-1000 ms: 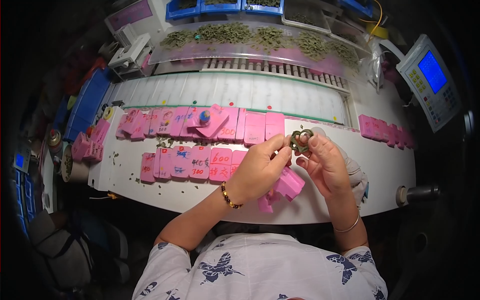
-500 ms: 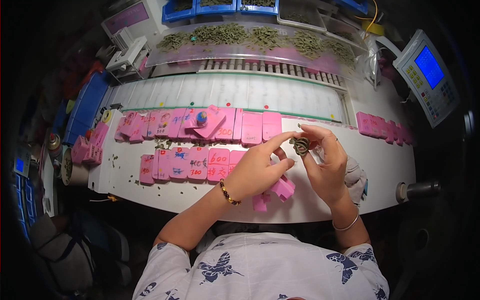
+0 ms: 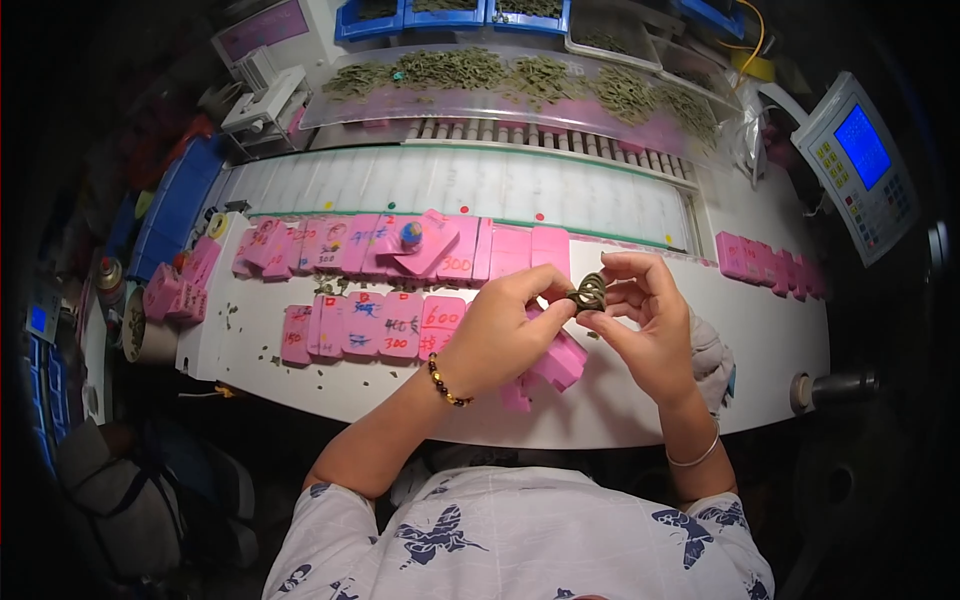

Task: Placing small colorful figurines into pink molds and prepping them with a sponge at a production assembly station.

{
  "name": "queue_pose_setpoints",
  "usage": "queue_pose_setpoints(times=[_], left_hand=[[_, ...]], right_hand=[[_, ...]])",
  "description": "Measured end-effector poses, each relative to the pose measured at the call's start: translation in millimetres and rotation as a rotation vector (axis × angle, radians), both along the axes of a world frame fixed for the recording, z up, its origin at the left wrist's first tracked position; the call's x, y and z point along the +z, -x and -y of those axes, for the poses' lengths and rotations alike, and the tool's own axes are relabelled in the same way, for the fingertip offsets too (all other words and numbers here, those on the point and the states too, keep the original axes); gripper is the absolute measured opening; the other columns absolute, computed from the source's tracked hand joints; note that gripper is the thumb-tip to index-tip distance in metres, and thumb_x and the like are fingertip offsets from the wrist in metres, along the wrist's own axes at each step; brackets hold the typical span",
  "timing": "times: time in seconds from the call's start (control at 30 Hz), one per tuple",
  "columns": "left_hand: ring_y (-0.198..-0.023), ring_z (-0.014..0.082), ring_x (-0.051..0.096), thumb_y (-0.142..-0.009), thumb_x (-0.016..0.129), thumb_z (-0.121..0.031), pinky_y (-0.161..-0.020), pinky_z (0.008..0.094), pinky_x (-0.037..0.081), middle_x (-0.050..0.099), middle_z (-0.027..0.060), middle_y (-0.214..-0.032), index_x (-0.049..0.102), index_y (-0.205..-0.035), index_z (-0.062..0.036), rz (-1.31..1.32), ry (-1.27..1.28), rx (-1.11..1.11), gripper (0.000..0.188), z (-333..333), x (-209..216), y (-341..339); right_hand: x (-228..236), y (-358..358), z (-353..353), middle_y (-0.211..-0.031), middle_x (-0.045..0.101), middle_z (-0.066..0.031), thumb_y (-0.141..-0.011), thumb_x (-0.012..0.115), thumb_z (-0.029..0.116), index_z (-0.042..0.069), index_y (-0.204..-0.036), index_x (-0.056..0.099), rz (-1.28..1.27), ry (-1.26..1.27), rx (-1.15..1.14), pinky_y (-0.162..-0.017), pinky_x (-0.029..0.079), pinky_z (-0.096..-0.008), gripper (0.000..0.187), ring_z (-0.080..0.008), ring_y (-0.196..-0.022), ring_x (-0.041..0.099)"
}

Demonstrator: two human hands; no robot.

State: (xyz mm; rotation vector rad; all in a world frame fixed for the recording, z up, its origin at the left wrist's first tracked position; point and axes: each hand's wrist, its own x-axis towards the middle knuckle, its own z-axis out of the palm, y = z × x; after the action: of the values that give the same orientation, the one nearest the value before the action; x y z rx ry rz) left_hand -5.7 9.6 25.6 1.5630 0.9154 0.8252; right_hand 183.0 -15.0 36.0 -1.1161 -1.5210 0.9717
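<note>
Over the front of the white table, a small dark green ribbed, ring-like piece (image 3: 591, 293) is held between both my hands; its exact kind is hard to tell. My left hand (image 3: 502, 335), with a beaded bracelet at the wrist, pinches its left side between thumb and forefinger. From the right, my right hand (image 3: 648, 330) grips it with thumb and fingers, the wrist wearing a thin bangle. Beneath my left hand lie several pink blocks (image 3: 560, 362), partly hidden. A tiny green bit (image 3: 593, 335) rests on the table between the hands.
Two rows of pink blocks (image 3: 402, 325) stand on the left, with green crumbs (image 3: 330, 287) around them. Behind runs a white belt (image 3: 450, 185). Farther back, a clear tray (image 3: 400, 110) bears green pieces. At right are a blue-screened panel (image 3: 862, 145), cloth (image 3: 708, 350) and a dark cylinder (image 3: 845, 386).
The ring-like piece has shifted slightly left and down. My left thumb and forefinger have closed on it, having been apart beside it; my right fingers have moved around it.
</note>
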Motion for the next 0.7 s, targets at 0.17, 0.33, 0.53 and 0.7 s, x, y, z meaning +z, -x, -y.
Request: queue_pose_setpoints(times=[0.17,0.33,0.53,0.7], left_hand=[[-0.083,0.0097,0.062,-0.095,0.059,-0.013,-0.075,0.0258,0.050,0.067,0.0065,-0.090,0.061,-0.100,0.0006,0.223,0.268,-0.027,0.015,-5,-2,13],[-0.083,0.0099,0.062,-0.095,0.059,-0.019,-0.076,0.0244,0.048,0.066,0.0056,-0.089,0.062,-0.098,-0.0018,0.268,0.326,0.016,0.017,-8,1,36],[-0.082,0.0110,0.062,-0.095,0.059,-0.019,-0.076,0.0242,0.046,0.067,0.0055,-0.086,0.063,-0.095,-0.0016,0.245,0.330,0.033,0.018,-25,10,91],[-0.071,0.0132,0.063,-0.094,0.059,-0.021,-0.066,0.0266,0.051,0.067,0.0082,-0.083,0.064,-0.090,0.0005,0.134,0.320,0.248,0.022,-57,27,171]], right_hand=[[4,-2,-7,-0.119,0.057,-0.0140,-0.082,0.069,-0.005,-0.003,-0.126,0.048,-0.374,0.278,0.098,-0.078,0.054,-0.0244,0.049,-0.0172,-0.095,0.066],[2,4,-10,-0.124,0.057,-0.0156,-0.089,0.064,0.005,-0.003,-0.129,0.048,-0.382,0.488,0.028,-0.078,0.052,-0.0280,0.043,-0.0181,-0.096,0.066],[-7,-5,-1,-0.117,0.061,-0.0122,-0.090,0.061,0.003,-0.003,-0.122,0.054,-0.333,0.496,0.046,-0.071,0.048,-0.0262,0.033,-0.0155,-0.091,0.066],[-9,0,-1,-0.113,0.063,-0.0101,-0.087,0.061,0.001,-0.002,-0.115,0.058,-0.279,0.491,0.120,-0.068,0.048,-0.0256,0.028,-0.0136,-0.086,0.066]])
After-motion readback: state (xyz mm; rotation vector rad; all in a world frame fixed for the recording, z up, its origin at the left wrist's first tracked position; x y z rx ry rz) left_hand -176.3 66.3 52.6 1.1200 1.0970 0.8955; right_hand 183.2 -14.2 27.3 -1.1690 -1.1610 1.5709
